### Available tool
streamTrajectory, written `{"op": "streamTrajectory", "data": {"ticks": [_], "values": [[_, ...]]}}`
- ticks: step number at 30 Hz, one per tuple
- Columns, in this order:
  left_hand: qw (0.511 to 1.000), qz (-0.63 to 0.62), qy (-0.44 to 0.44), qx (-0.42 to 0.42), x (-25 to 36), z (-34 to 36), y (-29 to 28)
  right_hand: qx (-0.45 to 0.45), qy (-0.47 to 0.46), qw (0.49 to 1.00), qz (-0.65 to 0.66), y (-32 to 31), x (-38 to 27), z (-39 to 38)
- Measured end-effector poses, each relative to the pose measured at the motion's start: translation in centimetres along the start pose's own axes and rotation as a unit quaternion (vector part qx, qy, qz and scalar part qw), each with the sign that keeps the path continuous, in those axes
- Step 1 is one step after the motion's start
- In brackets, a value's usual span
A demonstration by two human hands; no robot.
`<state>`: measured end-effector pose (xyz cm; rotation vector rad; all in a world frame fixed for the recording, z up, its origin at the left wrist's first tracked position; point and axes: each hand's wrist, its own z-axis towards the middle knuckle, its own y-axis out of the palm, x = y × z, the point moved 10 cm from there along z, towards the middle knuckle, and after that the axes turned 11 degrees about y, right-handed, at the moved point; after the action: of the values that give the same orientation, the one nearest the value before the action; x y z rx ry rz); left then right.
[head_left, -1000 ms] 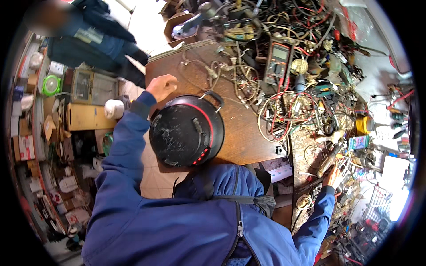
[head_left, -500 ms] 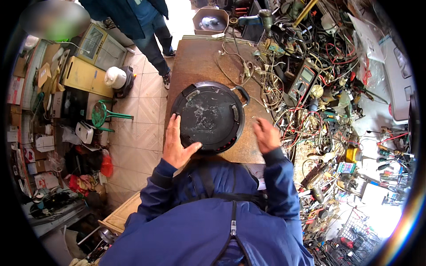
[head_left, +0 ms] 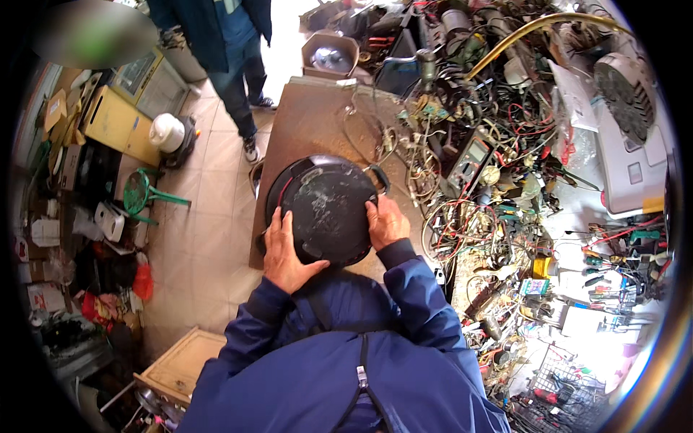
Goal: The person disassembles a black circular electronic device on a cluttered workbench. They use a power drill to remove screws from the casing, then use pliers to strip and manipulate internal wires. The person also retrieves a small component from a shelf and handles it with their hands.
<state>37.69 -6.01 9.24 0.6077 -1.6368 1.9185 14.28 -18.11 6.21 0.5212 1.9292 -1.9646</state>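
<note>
A round black appliance (head_left: 330,211), like an electric pan with a scuffed, scratched flat face, is at the near end of the brown table (head_left: 307,115). Its loop handle (head_left: 379,177) sticks out at the far right. My left hand (head_left: 289,256) grips the near left edge, fingers along the side and thumb at the front. At the right edge, my right hand (head_left: 388,222) has its thumb on the top face and its other fingers curled round the rim, partly hidden. More of the appliance's left side wall shows, so it looks slightly tilted.
Tangled cables and a multimeter (head_left: 473,159) crowd the right side. A cardboard box (head_left: 330,54) stands beyond the far table edge. Another person (head_left: 234,72) stands at the far left. A green stool (head_left: 141,191) and an open wooden drawer (head_left: 180,364) are on the left.
My right hand has come in from the right and taken hold of the appliance's right edge. The appliance has turned or tilted slightly; my left hand stays on it. The whole view has shifted.
</note>
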Motion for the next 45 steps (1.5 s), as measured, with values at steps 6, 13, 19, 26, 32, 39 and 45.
{"op": "streamTrajectory", "data": {"ticks": [6, 13, 19, 26, 32, 39, 45], "values": [[1.0, 0.022, 0.009, -0.015, -0.2, 0.2, 0.7, 0.004, -0.033, 0.999, -0.04, -1.0, -1.9, -0.7], [0.999, -0.002, 0.032, 0.006, -0.6, -0.1, 1.3, 0.075, -0.104, 0.99, -0.057, -4.5, -5.0, -0.8], [0.988, -0.044, 0.087, 0.116, 1.8, 1.4, -3.6, 0.157, 0.014, 0.983, 0.094, -10.0, 6.0, 4.6], [0.984, -0.047, -0.079, 0.15, -5.6, -0.5, -4.9, 0.128, 0.24, 0.96, -0.066, -12.3, 26.6, 5.9], [0.989, -0.084, -0.07, 0.096, -4.4, 0.2, -1.7, 0.083, 0.247, 0.963, -0.074, -5.4, 27.6, 3.9], [0.995, -0.054, -0.054, 0.057, -4.2, 0.6, -0.7, -0.067, 0.247, 0.956, -0.146, -1.5, 24.1, 0.2], [0.992, -0.084, -0.078, 0.048, -4.9, 0.4, -0.2, -0.098, 0.17, 0.979, 0.065, -0.8, 19.7, -2.4]]}}
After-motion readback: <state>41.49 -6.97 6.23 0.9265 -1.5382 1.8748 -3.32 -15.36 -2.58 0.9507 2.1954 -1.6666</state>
